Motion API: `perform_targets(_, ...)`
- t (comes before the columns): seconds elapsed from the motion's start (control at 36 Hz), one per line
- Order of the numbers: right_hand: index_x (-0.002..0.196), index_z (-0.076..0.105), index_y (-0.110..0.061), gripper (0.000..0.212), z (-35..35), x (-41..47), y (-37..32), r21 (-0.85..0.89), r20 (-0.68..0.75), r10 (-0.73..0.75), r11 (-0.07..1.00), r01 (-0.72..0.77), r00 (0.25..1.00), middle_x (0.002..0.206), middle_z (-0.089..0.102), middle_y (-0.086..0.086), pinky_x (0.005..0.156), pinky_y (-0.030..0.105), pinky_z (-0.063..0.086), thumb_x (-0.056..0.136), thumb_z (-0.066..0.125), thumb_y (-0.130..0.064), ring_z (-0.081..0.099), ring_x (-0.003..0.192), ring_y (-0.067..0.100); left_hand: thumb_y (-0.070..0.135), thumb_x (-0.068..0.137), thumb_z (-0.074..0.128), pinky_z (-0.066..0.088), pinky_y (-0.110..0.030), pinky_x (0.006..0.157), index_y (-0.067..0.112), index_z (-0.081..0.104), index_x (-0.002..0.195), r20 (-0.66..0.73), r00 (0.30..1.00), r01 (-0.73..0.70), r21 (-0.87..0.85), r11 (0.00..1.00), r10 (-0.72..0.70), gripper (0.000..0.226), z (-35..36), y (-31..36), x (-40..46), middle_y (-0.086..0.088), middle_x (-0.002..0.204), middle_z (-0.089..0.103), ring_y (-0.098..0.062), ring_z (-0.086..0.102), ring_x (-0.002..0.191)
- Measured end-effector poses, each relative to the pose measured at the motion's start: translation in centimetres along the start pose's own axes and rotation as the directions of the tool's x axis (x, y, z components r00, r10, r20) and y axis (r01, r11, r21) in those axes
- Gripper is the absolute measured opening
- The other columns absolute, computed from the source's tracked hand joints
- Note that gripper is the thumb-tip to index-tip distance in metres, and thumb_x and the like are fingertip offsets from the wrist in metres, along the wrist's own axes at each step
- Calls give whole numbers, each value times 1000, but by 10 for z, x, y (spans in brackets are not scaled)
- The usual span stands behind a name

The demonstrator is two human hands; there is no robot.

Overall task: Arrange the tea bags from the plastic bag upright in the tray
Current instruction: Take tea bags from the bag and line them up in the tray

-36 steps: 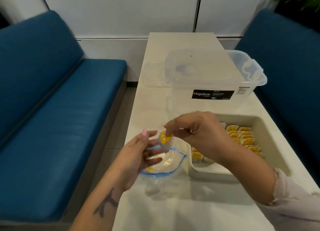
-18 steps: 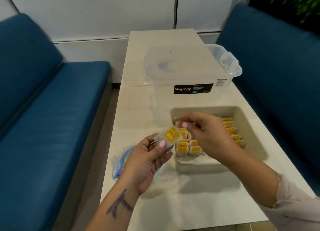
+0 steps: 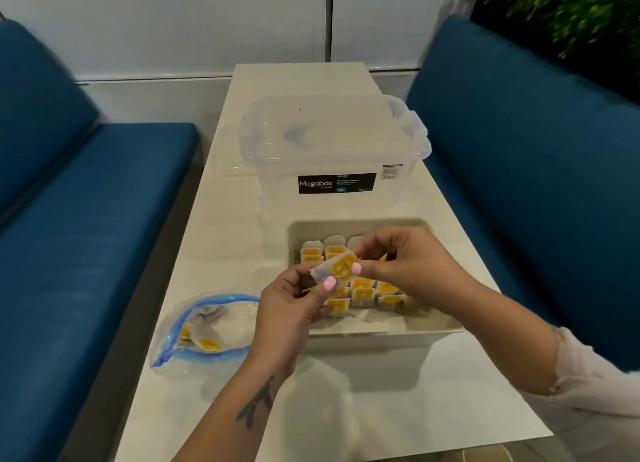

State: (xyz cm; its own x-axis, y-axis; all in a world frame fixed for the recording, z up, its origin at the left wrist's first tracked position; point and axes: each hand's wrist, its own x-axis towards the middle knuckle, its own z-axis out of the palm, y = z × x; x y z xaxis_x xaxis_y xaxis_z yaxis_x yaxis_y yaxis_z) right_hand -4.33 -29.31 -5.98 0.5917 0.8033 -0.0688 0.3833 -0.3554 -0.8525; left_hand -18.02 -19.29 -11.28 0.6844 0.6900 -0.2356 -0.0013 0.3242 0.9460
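Both hands hold one tea bag (image 3: 337,267), white with a yellow tag, above the near left part of the cream tray (image 3: 388,330). My left hand (image 3: 294,306) pinches its lower left end; my right hand (image 3: 401,267) pinches its upper right end. Several tea bags (image 3: 363,293) stand upright in rows inside the tray. The clear plastic bag (image 3: 211,326) with a blue zip edge lies open on the table to the left, with a few tea bags still inside.
A clear Megabox storage box (image 3: 332,150) with its lid on stands behind the tray on the white table (image 3: 398,409). Blue benches (image 3: 86,254) flank the table on both sides. A plant is at the top right.
The tea bag was lifted out of the plastic bag and carried right, over the tray. My left hand let go of the plastic bag and now holds the tea bag too.
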Motion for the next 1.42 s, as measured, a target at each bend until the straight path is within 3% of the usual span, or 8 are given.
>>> perform_targets(0.11, 80, 73, -18, 4, -7, -2, 11, -76, -1, -27, 997, 27, 1000, 74, 68, -3, 55, 9, 44, 78, 76, -18, 51, 55, -7, 9, 78, 72, 53, -25, 63, 20, 69, 96, -27, 999, -20, 17, 1000, 20, 22, 11, -9, -2, -3, 91, 74, -14, 68, 82)
perform_targets(0.22, 80, 71, -23, 5, -13, -2, 20, -146, 4, -33, 989, 34, 999, 71, 64, -10, 52, 3, 38, 81, 74, -20, 51, 54, -10, 7, 73, 77, 53, -19, 66, 31, 67, 96, -56, 983, -159, 247, 956, 178, 34, 11, -13, -2, 9, 82, 72, -3, 66, 78)
perform_targets(0.31, 83, 69, -30, 3, -17, -1, 26, -325, 16, -35, 945, 38, 999, 76, 64, -15, 53, 4, 36, 84, 70, -27, 54, 63, -10, 7, 75, 77, 51, -11, 77, 37, 64, 100, -84, 948, -233, 474, 849, 306, 41, 5, -17, 1, 17, 98, 70, 4, 63, 92)
perform_targets(0.42, 88, 69, -30, 5, -16, 3, 35, -534, 62, -25, 844, 54, 998, 83, 63, -12, 63, 23, 43, 86, 66, -32, 55, 74, 5, 9, 86, 66, 43, -17, 89, 33, 62, 116, -56, 924, -212, 748, 629, 378, 39, 0, -23, 6, 13, 115, 64, -5, 56, 106)
perform_targets(0.58, 89, 70, -32, 8, -2, 11, 52, -689, 102, -61, 716, 114, 993, 82, 48, -11, 67, 24, 32, 85, 64, -35, 47, 77, 10, -4, 84, 60, 37, -16, 88, 27, 64, 113, 72, 882, -302, 845, 441, 466, 43, 0, -34, 8, 9, 114, 64, -12, 55, 109)
perform_targets(0.75, 92, 71, -31, 12, 14, 14, 61, -744, 154, -66, 648, 160, 986, 95, 59, -7, 79, 29, 46, 86, 61, -35, 55, 92, 15, -5, 83, 62, 37, -16, 88, 26, 65, 112, 79, 876, -309, 849, 428, 475, 43, -1, -37, 9, 7, 115, 65, -13, 56, 109)
perform_targets(1.0, 98, 69, -31, 15, 27, 17, 65, -785, 163, -43, 599, 156, 986, 99, 60, -4, 83, 31, 41, 91, 56, -33, 55, 94, 17, -1, 86, 60, 39, -17, 90, 29, 63, 115, 62, 901, -272, 852, 447, 429, 42, -1, -36, 9, 8, 118, 63, -11, 55, 111)
perform_targets(1.42, 94, 68, -31, 9, 32, 23, 66, -777, 120, -20, 620, 106, 993, 98, 61, -6, 82, 28, 41, 87, 62, -30, 54, 90, 13, 8, 90, 60, 42, -20, 95, 33, 60, 119, 48, 928, -226, 862, 454, 370, 38, -1, -32, 8, 9, 124, 60, -10, 52, 116)
